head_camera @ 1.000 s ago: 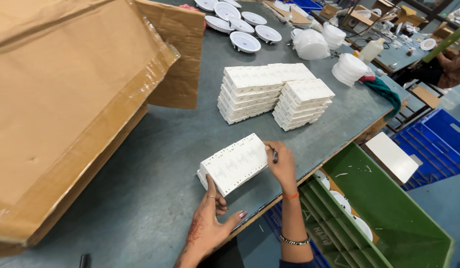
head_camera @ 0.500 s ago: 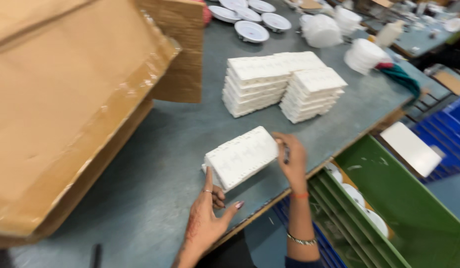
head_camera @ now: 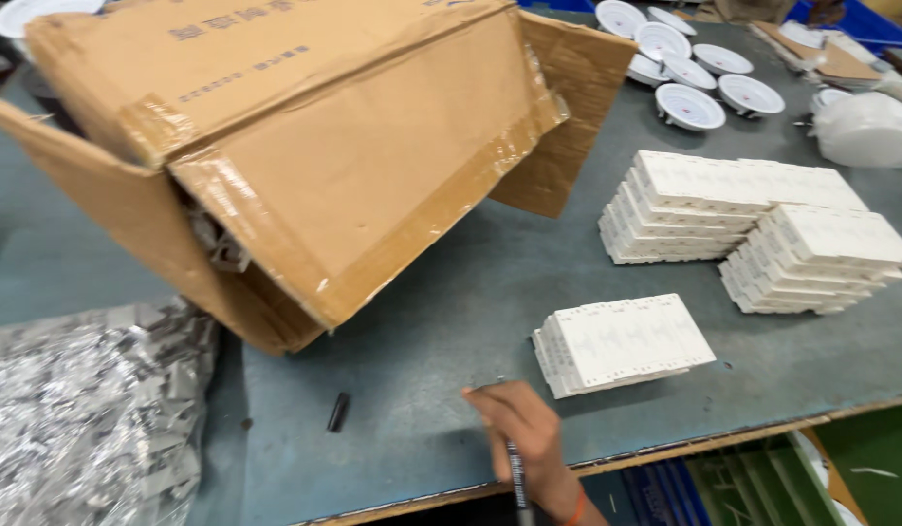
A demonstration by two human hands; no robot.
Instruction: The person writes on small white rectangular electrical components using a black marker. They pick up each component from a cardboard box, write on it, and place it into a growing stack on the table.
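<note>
My right hand [head_camera: 522, 421] is low at the table's near edge, fingers curled around a dark pen [head_camera: 516, 479], with an orange band at the wrist. Just right of it, untouched, a small stack of flat white cards [head_camera: 626, 341] lies on the grey-green table [head_camera: 441, 321]. My left hand is out of view.
A big open cardboard box [head_camera: 305, 146] lies tilted on its side at the left. A bag of silvery metal pieces [head_camera: 81, 419] sits at the near left. A small black cap [head_camera: 339, 412] lies close by. Taller white card stacks [head_camera: 753, 224] and round white fixtures [head_camera: 689, 63] stand at the back right.
Both hands have let go of the white card stack, which now lies flat on the table. The view has swung left, and my left hand has dropped out of sight.
</note>
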